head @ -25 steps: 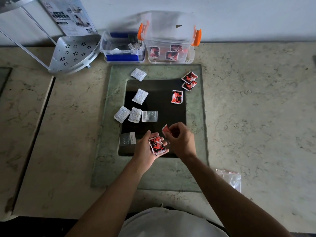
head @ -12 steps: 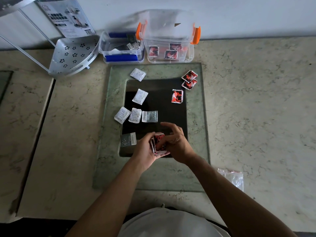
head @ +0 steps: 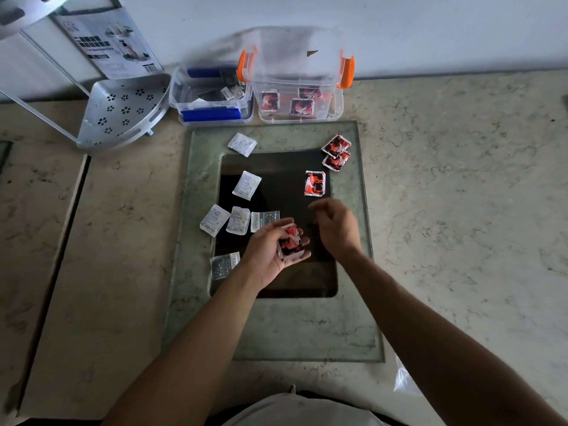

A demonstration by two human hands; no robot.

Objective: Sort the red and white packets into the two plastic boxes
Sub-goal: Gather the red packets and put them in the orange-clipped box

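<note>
A: Where are your red packets?

B: A small stack (head: 290, 242) sits in your left hand (head: 270, 249), fingers curled around it. Three more lie loose: one (head: 314, 183) just beyond your right hand (head: 335, 227), two (head: 336, 152) further on.

A: And the right hand?

B: Empty, fingers loosely open. Pinch the nearest packet by its edge, add it to the stack, then tip them all into the orange-latched box (head: 299, 103). White packets (head: 238, 219) belong in the blue box (head: 212, 101).
</note>
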